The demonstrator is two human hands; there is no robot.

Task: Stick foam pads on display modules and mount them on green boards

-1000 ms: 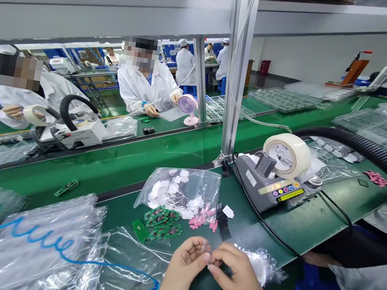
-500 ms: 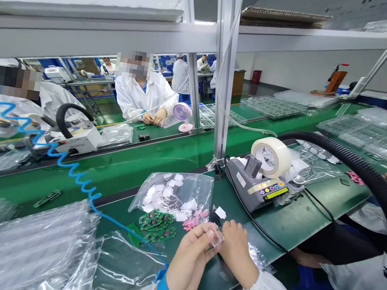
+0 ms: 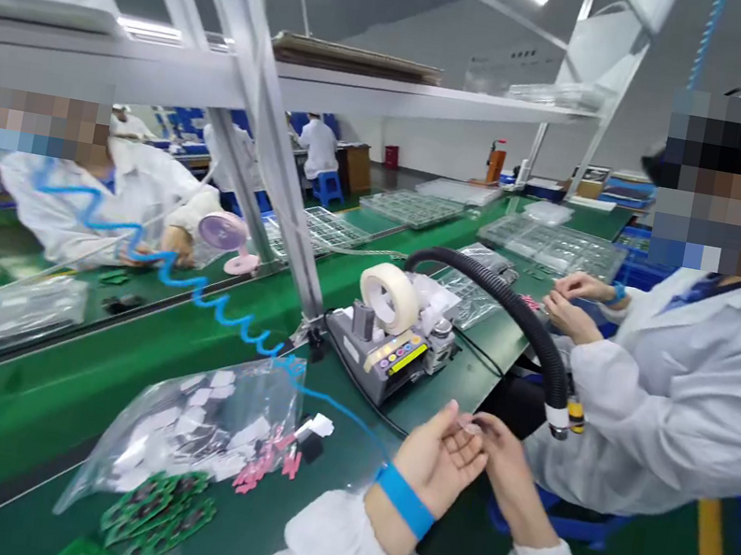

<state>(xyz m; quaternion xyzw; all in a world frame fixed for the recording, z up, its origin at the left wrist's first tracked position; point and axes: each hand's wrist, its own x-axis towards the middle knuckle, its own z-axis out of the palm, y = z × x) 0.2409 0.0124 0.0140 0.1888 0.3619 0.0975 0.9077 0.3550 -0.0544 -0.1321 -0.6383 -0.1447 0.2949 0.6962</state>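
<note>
My left hand (image 3: 442, 465), with a blue wrist strap (image 3: 405, 499) round the wrist, is turned palm up, thumb and fingers curled about a small clear plastic piece (image 3: 469, 428). From the other side my right hand (image 3: 507, 466) pinches at the same piece, its fingertips meeting those of the left. Fingers cover much of the piece. On the bench to the left lie green circuit boards (image 3: 157, 512), pink parts (image 3: 260, 466) and a clear bag (image 3: 189, 427) of white pieces.
A grey machine (image 3: 385, 360) bears a tape roll (image 3: 390, 298). A black hose (image 3: 502, 295) arches rightward from behind it. At right a co-worker (image 3: 682, 406) sits with both hands over the bench. A blue coiled cord (image 3: 224, 305) crosses the left side. Shelf posts (image 3: 272, 138) stand behind.
The view has swung right, bringing the co-worker in fully. My hands have lifted off the bench toward its front edge, and my right fingers have come to the clear piece.
</note>
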